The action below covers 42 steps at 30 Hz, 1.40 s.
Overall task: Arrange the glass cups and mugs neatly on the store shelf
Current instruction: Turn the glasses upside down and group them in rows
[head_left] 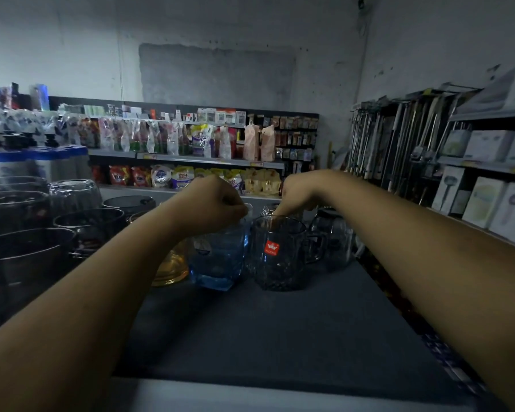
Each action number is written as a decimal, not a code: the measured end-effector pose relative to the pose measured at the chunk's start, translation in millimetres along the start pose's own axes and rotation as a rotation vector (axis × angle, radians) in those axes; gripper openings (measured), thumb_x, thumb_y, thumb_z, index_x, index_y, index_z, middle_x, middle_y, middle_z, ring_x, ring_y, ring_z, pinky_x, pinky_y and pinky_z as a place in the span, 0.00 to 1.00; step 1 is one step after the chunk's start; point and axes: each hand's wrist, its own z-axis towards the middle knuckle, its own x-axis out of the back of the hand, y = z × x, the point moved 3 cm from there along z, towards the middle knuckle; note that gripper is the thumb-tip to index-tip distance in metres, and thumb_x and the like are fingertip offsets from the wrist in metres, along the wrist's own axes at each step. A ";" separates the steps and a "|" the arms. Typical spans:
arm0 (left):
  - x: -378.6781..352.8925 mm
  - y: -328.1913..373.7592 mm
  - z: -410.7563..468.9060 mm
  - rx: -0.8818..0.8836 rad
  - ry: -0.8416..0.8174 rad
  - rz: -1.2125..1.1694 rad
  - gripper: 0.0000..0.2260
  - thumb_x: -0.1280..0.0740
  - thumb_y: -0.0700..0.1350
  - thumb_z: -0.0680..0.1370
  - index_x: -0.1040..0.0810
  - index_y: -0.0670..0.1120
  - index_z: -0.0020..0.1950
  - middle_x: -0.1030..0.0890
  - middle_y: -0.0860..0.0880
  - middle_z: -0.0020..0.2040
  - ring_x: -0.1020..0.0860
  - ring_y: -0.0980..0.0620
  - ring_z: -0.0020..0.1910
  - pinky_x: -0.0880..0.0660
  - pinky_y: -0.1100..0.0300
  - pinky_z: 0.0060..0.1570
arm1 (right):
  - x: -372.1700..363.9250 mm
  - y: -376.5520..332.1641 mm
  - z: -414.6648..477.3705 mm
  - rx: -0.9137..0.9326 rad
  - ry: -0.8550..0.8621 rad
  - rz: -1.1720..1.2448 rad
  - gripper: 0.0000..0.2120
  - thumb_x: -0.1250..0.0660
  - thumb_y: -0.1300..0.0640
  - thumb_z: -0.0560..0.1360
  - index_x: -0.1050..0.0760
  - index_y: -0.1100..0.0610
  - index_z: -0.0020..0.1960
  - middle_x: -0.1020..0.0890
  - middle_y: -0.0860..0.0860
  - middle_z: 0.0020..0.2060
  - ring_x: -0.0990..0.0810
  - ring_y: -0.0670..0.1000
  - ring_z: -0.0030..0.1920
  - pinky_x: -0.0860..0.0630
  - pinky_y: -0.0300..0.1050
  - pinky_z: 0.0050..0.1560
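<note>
Holding the blue glass cup (220, 257) by its rim with the curled fingers (238, 210) of our left hand (211, 203) and pinching the rim of the clear mug (280, 263) beside it on the shelf (280, 337) with our right hand (299, 191), we should shift both gently, never knocking glass.

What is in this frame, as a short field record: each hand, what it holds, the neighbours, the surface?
left hand: grips the rim of the blue glass cup
right hand: fingers pinch the rim of the clear mug, which has a red sticker
cup and mug: upright, side by side on the shelf top; whether lifted, cannot tell
left of cup: amber glass, partly hidden by the forearm
behind mug: more clear mugs
far left: dark bowls
lighting: dim
</note>
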 end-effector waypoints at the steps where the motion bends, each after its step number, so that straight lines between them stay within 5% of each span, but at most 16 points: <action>1: 0.0 -0.6 0.4 -0.001 -0.004 -0.002 0.11 0.32 0.49 0.81 0.15 0.42 0.50 0.15 0.47 0.43 0.18 0.53 0.39 0.19 0.54 0.43 | 0.4 1.5 -2.5 0.012 0.005 0.014 0.19 0.29 0.43 0.76 0.27 0.57 0.38 0.26 0.51 0.35 0.30 0.49 0.32 0.32 0.41 0.31; 6: 0.7 -1.7 1.4 -0.005 -0.015 0.026 0.10 0.32 0.49 0.81 0.15 0.43 0.53 0.14 0.46 0.47 0.17 0.52 0.42 0.18 0.53 0.48 | -0.6 30.1 -25.4 0.135 0.184 0.181 0.24 0.29 0.36 0.73 0.17 0.55 0.55 0.17 0.51 0.53 0.19 0.51 0.53 0.22 0.48 0.56; 10: 8.0 18.2 10.5 -0.138 0.038 0.041 0.09 0.32 0.47 0.81 0.18 0.45 0.58 0.17 0.50 0.54 0.20 0.60 0.46 0.28 0.71 0.44 | -23.1 76.1 -49.2 0.115 0.437 0.431 0.22 0.26 0.42 0.74 0.22 0.52 0.63 0.21 0.48 0.58 0.22 0.49 0.59 0.27 0.43 0.53; 16: -7.1 44.0 55.9 -0.221 -0.203 0.141 0.14 0.34 0.52 0.82 0.20 0.49 0.65 0.18 0.49 0.63 0.21 0.52 0.58 0.25 0.57 0.55 | -74.6 103.7 -63.0 -0.016 0.465 0.895 0.37 0.25 0.40 0.72 0.34 0.49 0.76 0.30 0.51 0.74 0.30 0.48 0.66 0.32 0.47 0.59; 18: -15.5 46.0 65.6 -0.233 -0.259 0.149 0.15 0.33 0.53 0.81 0.20 0.50 0.67 0.18 0.50 0.64 0.21 0.55 0.58 0.28 0.59 0.55 | -85.4 102.9 -64.1 -0.021 0.514 0.937 0.37 0.25 0.40 0.72 0.33 0.49 0.75 0.30 0.50 0.73 0.30 0.50 0.69 0.33 0.45 0.59; 22: -25.1 46.6 72.1 -0.229 -0.324 0.141 0.14 0.29 0.52 0.79 0.17 0.52 0.64 0.17 0.52 0.63 0.20 0.54 0.60 0.26 0.56 0.63 | -95.0 95.4 -64.3 0.004 0.520 1.011 0.22 0.27 0.43 0.75 0.30 0.46 0.65 0.25 0.35 0.52 0.26 0.35 0.48 0.31 0.32 0.44; 25: -24.8 43.4 73.0 -0.230 -0.309 0.142 0.14 0.28 0.52 0.78 0.16 0.52 0.63 0.16 0.52 0.62 0.20 0.54 0.58 0.25 0.54 0.63 | -98.5 87.6 -63.0 0.008 0.552 1.012 0.25 0.28 0.40 0.75 0.31 0.45 0.69 0.23 0.43 0.63 0.24 0.43 0.57 0.30 0.40 0.52; 29: -22.2 37.5 71.6 -0.238 -0.312 0.103 0.13 0.28 0.50 0.78 0.16 0.52 0.62 0.17 0.53 0.61 0.20 0.57 0.56 0.27 0.58 0.61 | -100.9 81.4 -63.6 0.010 0.571 0.987 0.32 0.32 0.39 0.77 0.37 0.45 0.77 0.31 0.47 0.73 0.34 0.43 0.61 0.36 0.44 0.58; 34: -22.3 34.4 71.0 -0.247 -0.321 0.057 0.13 0.28 0.49 0.79 0.16 0.51 0.63 0.17 0.53 0.61 0.20 0.58 0.56 0.27 0.64 0.55 | -102.2 79.1 -63.7 0.006 0.550 0.950 0.32 0.34 0.38 0.78 0.40 0.43 0.77 0.31 0.46 0.70 0.35 0.43 0.59 0.37 0.44 0.58; 38: -22.7 35.2 66.0 -0.241 -0.309 0.049 0.13 0.30 0.48 0.80 0.17 0.50 0.64 0.18 0.53 0.63 0.21 0.58 0.56 0.25 0.58 0.62 | -103.2 78.7 -63.2 -0.019 0.518 0.943 0.33 0.35 0.37 0.78 0.42 0.45 0.78 0.34 0.43 0.61 0.34 0.45 0.58 0.37 0.44 0.57; 42: -22.2 36.8 55.3 -0.232 -0.305 0.090 0.14 0.35 0.49 0.83 0.19 0.49 0.67 0.18 0.51 0.64 0.21 0.55 0.59 0.25 0.55 0.63 | -104.6 78.9 -62.2 -0.031 0.505 0.952 0.34 0.35 0.35 0.77 0.42 0.45 0.77 0.30 0.43 0.62 0.30 0.48 0.62 0.34 0.46 0.58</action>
